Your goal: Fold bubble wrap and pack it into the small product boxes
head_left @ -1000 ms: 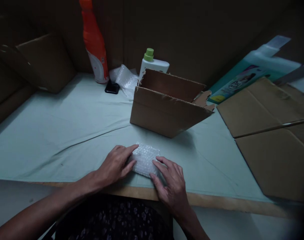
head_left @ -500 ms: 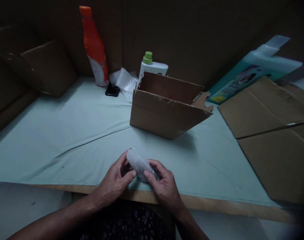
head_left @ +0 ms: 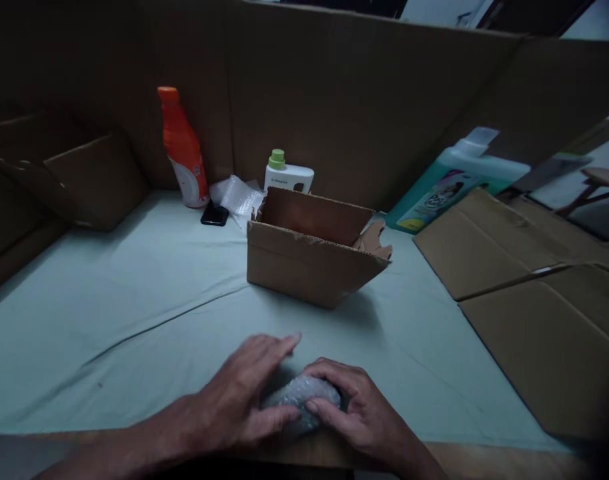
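Here, the right hand [head_left: 367,410] grips bubble wrap [head_left: 300,392], the left hand [head_left: 238,395] spread beside it.

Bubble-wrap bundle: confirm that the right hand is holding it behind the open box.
Not behind: the head view shows the right hand holding the bubble-wrap bundle in front of the open box, on the person's side.

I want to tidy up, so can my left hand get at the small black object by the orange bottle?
Probably yes, with a stretch: between the left hand and the small black object lies just pale cloth, and the cardboard box stands right of that path.
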A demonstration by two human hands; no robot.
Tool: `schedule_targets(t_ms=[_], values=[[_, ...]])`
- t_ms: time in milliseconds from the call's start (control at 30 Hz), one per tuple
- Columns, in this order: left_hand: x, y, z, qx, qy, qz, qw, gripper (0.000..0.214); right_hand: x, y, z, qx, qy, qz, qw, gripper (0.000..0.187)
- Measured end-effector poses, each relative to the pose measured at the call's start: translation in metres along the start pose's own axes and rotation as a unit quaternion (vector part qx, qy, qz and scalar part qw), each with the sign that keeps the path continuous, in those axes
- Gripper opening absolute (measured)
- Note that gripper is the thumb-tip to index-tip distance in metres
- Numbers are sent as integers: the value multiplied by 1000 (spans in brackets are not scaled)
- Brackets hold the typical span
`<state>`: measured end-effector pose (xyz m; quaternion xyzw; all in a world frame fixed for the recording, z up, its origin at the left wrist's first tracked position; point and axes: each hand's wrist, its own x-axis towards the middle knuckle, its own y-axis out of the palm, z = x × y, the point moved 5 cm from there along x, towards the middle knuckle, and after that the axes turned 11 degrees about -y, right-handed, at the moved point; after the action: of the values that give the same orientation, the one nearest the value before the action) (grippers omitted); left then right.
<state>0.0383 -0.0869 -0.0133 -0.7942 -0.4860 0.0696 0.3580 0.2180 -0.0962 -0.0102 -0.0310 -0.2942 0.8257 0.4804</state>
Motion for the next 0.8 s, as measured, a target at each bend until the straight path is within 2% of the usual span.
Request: schedule_targets(t_ms=[67,133,200,300,400,467,567,633,733,800], values=[[31,-35,-6,66,29,-83,994,76,3,-12,2,-13,0,-1,1000,10],[65,-71,-8,139,55,-193,970,68,5,-26,7,-17,-16,1,1000,9],[96,-95,-1,193,49,-263,944,57,6,-45,16,-27,-46,-9,999,10],[118,-102,16,205,25,-258,944,30,8,-83,32,-80,-90,-92,988,14],[108,-92,27,158,23,-234,959,19,18,-127,48,-157,-119,-224,954,19],[95,-87,30,123,21,-235,964,19,39,-149,57,-211,-124,-259,934,18],[85,-83,32,99,18,-232,968,20,91,-166,62,-269,-129,-220,929,16],[85,-83,32,93,18,-226,969,23,132,-166,58,-283,-133,-168,935,14],[88,-84,34,84,16,-221,972,25,183,-150,38,-299,-127,-77,942,19],[90,-84,36,79,15,-221,972,25,208,-130,20,-334,-126,-22,934,23]])
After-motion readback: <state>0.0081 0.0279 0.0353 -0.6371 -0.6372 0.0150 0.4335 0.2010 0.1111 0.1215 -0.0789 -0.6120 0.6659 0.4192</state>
